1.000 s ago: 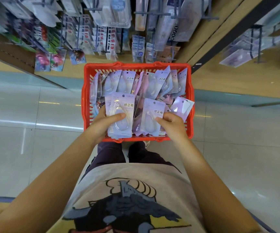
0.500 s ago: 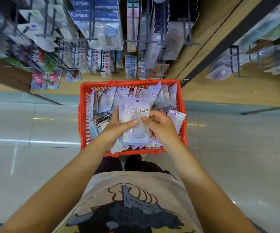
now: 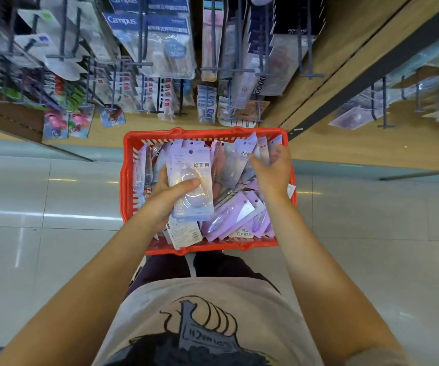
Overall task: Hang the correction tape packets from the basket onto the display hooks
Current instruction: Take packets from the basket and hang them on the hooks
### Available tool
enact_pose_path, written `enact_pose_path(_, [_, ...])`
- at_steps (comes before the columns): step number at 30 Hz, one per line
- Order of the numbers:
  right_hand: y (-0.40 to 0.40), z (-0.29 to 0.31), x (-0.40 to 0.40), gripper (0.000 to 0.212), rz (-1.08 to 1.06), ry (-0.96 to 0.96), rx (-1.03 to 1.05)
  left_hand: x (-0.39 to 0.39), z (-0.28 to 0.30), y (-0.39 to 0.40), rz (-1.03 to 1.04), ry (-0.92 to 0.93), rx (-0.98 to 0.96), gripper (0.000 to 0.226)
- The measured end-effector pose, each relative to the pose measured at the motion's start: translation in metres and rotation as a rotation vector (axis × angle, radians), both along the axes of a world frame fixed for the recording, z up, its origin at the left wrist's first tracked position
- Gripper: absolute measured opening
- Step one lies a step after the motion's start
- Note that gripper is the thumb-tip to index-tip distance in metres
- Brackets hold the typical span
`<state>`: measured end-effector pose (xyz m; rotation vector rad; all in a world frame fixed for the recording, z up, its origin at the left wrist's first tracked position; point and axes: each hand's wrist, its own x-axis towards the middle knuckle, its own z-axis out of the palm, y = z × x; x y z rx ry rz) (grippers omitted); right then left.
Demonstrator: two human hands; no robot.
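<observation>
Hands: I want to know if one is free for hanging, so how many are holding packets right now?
1. The left hand grips a stack of correction tape packets above the red basket. The right hand reaches over the basket's far right packets; its grip is unclear.

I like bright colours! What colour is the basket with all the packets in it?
The basket is bright red-orange, seen best in the head view.
</observation>
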<state>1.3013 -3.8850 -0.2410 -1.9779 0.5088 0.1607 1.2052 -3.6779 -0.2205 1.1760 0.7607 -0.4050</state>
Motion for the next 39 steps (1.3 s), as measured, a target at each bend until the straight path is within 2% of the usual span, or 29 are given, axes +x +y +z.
enact_pose_path(2, [0.008,-0.016,0.006,0.042,0.056,0.075,0.031,0.004,-0.005,0.003,-0.007,0.009,0.0,0.065])
enact_pose_path(4, [0.017,-0.029,0.005,0.059,0.12,0.192,0.018,0.008,-0.007,0.004,-0.024,0.022,0.011,0.071])
enact_pose_path(7, [0.024,-0.041,-0.002,0.071,0.206,0.275,-0.104,0.014,-0.007,0.003,-0.031,0.038,0.031,0.061])
enact_pose_path(11, [0.031,-0.044,0.001,0.07,0.275,0.267,-0.258,0.02,-0.006,0.002,-0.032,0.055,0.043,0.058])
enact_pose_path(14, [0.034,-0.043,0.003,0.073,0.289,0.277,-0.3,0.022,-0.008,0.004,-0.044,0.054,0.046,0.057])
enact_pose_path(18, [0.03,-0.037,0.009,0.055,0.289,0.324,-0.279,0.023,-0.008,0.005,-0.062,0.05,0.041,0.056])
enact_pose_path(21, [0.019,-0.031,0.011,0.044,0.222,0.331,-0.177,0.024,-0.008,0.005,-0.071,0.052,0.034,0.057])
enact_pose_path(25, [0.004,-0.019,0.01,0.044,0.127,0.334,-0.016,0.024,-0.006,0.005,-0.084,0.047,0.022,0.061])
enact_pose_path(30, [-0.013,0.023,-0.003,0.05,0.082,0.274,0.193,0.023,0.007,0.006,-0.103,0.009,0.022,0.089])
enact_pose_path(36, [-0.026,0.084,-0.03,0.047,0.262,0.24,0.496,0.023,0.049,-0.005,-0.097,-0.116,0.036,0.084])
enact_pose_path(39, [-0.024,0.11,-0.039,0.061,0.335,0.22,0.599,0.021,0.084,-0.011,-0.089,-0.212,0.066,0.084])
